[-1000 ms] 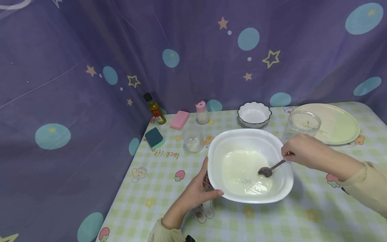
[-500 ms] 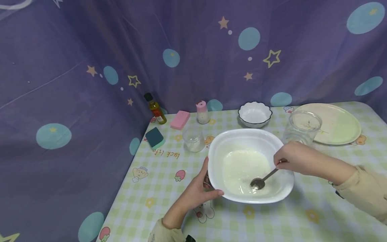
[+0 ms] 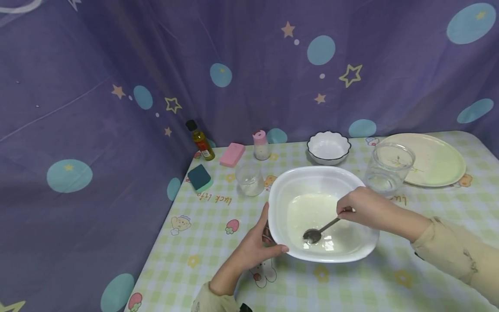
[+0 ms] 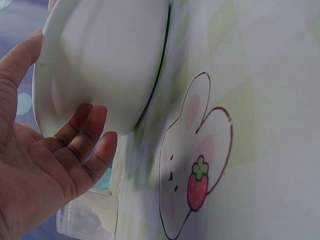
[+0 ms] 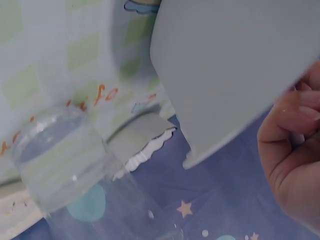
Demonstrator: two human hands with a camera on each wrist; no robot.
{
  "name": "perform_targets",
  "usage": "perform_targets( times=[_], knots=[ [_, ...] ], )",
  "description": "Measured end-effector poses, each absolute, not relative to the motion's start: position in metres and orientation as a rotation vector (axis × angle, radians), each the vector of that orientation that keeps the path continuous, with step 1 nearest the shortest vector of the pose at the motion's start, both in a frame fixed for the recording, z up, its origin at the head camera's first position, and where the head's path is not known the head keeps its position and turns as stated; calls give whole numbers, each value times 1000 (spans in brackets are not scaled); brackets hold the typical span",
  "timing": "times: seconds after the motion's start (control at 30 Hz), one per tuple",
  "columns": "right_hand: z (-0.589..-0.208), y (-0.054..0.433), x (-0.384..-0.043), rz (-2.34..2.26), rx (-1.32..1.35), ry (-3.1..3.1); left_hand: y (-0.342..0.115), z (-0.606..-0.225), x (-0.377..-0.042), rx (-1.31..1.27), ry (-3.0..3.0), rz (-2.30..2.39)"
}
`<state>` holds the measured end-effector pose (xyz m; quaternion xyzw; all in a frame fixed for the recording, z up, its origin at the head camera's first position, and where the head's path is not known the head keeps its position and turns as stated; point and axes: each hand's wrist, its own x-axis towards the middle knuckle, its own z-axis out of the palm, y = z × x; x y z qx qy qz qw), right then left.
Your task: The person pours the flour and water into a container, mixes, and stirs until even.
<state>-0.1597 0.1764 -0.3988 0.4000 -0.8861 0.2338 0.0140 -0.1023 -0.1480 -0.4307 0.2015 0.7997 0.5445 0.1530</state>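
Observation:
A white basin (image 3: pixel 278 195) with rounded corners holds a pale, milky liquid (image 3: pixel 300 212). My left hand (image 3: pixel 253 247) grips the basin's left side, with the thumb on the rim. In the left wrist view, several fingertips (image 4: pixel 97 117) press the outer wall under the rim. Over the basin's right half, my right hand (image 3: pixel 362 208) pinches the handle of a dark metal spoon (image 3: pixel 312 235). The spoon slants down to the left, its bowl at the liquid near the front. From the right wrist, the basin's wall hides the spoon.
Close behind the right hand stands a clear glass jar (image 3: pixel 383 173), before a pale green plate (image 3: pixel 440 162). A scalloped bowl (image 3: pixel 328 147) is behind the basin. Leftward are a small clear cup (image 3: pixel 249 180), a pink-capped shaker (image 3: pixel 260 147), a pink sponge (image 3: pixel 231 154), a green sponge (image 3: pixel 199 177) and an oil bottle (image 3: pixel 200 142).
My right hand has moved left over the basin with the spoon, sweeping its bowl from the right side toward the front middle through the liquid. The left hand and basin stay put.

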Motion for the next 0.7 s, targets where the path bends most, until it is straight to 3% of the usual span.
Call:
perform_targets(
  times=[0.2, 0.7],
  knots=[
    [-406, 169, -162, 765, 1101, -2757, -152, -451, -109, 593, 2311, 1555],
    [-408, 163, -175, 732, 751, -2780, -153, -450, -109, 583, 2291, 1562]
  ],
)
